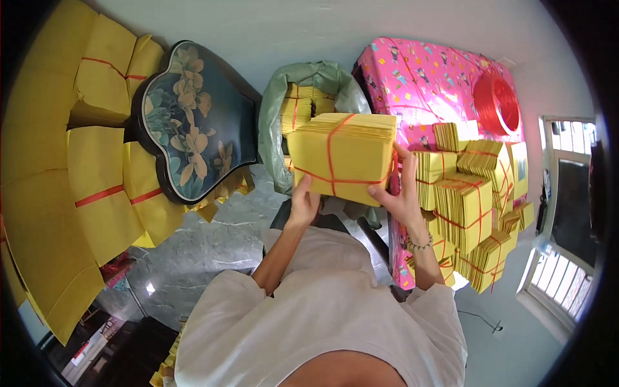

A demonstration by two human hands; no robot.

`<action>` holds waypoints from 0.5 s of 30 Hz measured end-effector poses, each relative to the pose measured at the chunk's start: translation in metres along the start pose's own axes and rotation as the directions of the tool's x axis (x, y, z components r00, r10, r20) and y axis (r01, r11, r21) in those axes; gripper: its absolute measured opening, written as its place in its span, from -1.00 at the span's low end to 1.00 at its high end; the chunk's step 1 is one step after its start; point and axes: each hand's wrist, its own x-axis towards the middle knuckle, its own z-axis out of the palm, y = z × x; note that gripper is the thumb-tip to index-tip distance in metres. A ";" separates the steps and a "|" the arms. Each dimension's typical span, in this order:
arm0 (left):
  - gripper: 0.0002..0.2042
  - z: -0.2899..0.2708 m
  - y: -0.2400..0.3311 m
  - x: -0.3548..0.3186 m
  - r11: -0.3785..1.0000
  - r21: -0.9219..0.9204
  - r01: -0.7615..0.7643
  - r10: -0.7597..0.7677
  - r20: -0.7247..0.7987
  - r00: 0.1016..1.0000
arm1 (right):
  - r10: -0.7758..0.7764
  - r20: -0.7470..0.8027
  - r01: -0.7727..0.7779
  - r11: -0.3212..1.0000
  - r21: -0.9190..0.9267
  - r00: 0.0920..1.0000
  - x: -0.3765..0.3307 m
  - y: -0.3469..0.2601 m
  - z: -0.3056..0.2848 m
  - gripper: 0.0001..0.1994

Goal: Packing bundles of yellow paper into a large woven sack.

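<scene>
Between my two hands is a thick bundle of yellow paper, tied crosswise with red string. My left hand grips its lower left side, fingers partly hidden beneath it. At its right end my right hand is closed round the edge, thumb on the front face. A beaded bracelet circles the right wrist. Just beyond the bundle stands a green woven sack, mouth open, with more tied yellow bundles inside. The held bundle covers part of the sack's opening.
At the right, a table with a pink patterned cover bears several tied yellow bundles and a red string coil. A dark flower-patterned headboard-shaped panel stands left of the sack. Large yellow paper stacks fill the far left.
</scene>
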 end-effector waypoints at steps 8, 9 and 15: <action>-0.46 -0.039 0.026 0.037 0.936 -0.345 0.069 -0.041 0.086 0.995 | 0.012 -0.013 -0.008 0.963 0.269 1.000 0.041 -0.023 0.027 0.19; -0.46 -0.042 0.028 0.042 0.951 -0.302 0.065 -0.039 0.091 0.995 | 0.013 -0.014 -0.009 0.964 0.265 1.000 0.043 -0.020 0.030 0.19; -0.48 -0.049 0.028 0.045 0.974 -0.215 0.064 -0.063 0.008 0.998 | -0.008 0.188 0.002 0.999 0.033 0.982 0.054 -0.008 0.045 0.53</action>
